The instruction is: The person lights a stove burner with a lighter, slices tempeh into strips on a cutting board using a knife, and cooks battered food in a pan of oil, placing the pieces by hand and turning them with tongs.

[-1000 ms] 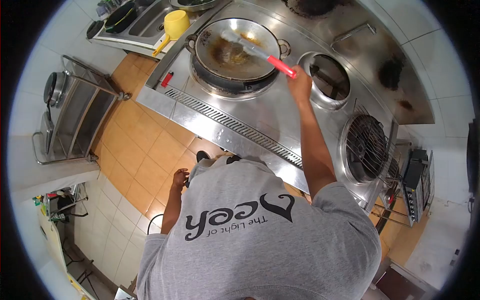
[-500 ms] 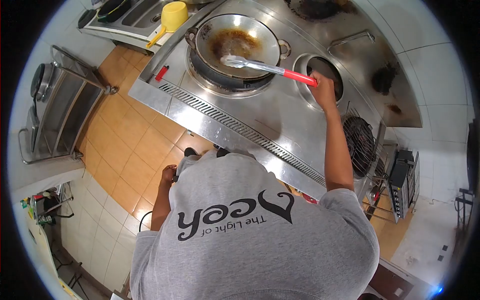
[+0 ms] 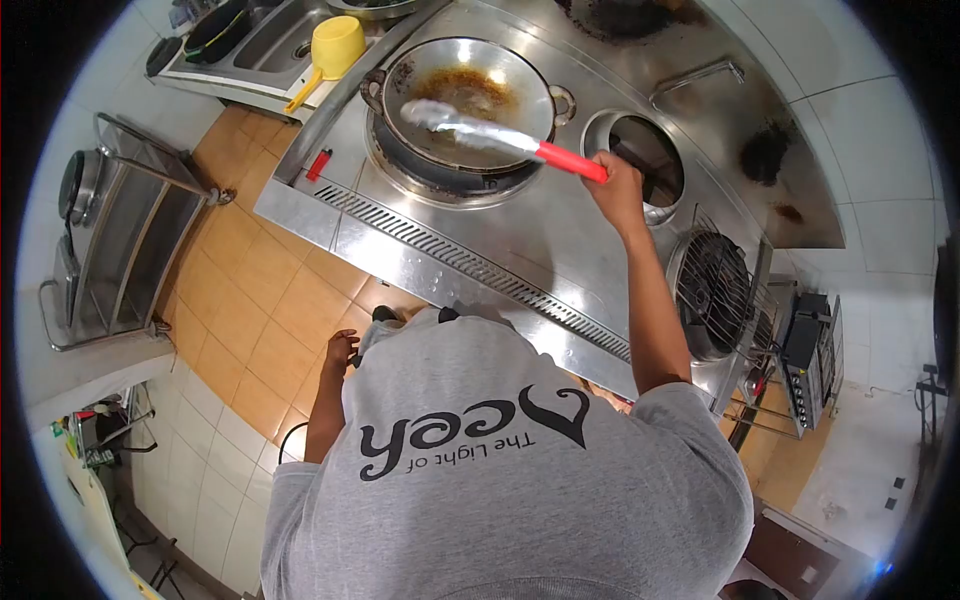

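R hand [image 3: 617, 188] clenched on red-hdl tongs [image 3: 500, 135], tips above wok [image 3: 527, 80] on stove [image 3: 545, 235]. L hand [image 3: 342, 350] loosely curled nr grey T-shirt [image 3: 500, 520]; can't tell if holding anything.

Upper centre: a utensil [image 3: 508, 140] with red handle and silvery head, a silvery wok [image 3: 525, 92] stained amber-brown. Upper left — a yellow dipper [image 3: 338, 46]; centre left, orange floor tiles [image 3: 262, 340]; lower centre — a grey shirt [image 3: 510, 530] printed in black.
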`<state>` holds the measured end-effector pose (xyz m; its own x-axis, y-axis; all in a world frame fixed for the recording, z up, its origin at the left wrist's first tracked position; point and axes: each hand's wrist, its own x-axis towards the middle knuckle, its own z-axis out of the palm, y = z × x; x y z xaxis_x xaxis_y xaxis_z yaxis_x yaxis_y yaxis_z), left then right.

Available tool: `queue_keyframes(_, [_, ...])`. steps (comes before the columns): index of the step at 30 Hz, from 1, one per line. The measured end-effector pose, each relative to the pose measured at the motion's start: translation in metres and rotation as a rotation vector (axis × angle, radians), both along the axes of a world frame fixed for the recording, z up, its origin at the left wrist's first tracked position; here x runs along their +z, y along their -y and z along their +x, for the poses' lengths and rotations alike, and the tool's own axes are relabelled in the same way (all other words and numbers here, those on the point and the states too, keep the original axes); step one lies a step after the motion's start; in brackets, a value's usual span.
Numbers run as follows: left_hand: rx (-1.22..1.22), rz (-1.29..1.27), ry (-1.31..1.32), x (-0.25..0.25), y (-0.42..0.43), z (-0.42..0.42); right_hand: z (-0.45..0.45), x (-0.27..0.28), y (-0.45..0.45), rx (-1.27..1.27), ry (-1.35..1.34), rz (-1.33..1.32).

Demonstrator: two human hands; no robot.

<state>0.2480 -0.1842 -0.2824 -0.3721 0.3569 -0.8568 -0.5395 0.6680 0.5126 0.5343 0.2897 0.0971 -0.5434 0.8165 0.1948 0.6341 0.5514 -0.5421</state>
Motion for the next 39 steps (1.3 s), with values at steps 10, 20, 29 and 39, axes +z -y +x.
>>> queue_keyframes(10, [-0.010,-0.052,-0.038,0.017,0.011,-0.015,0.010,-0.027,0.024,-0.036,-0.024,0.080])
queue_keyframes(20, [-0.035,-0.034,-0.026,0.021,-0.001,-0.021,-0.006,-0.037,0.030,-0.195,-0.056,0.255])
queue_keyframes(29, [-0.095,0.083,0.004,0.004,0.014,-0.010,-0.030,-0.017,0.069,-0.176,-0.274,-0.037])
queue_keyframes(39, [-0.510,0.097,-0.026,0.191,-0.106,-0.004,-0.019,-0.043,0.062,-0.146,-0.229,0.018])
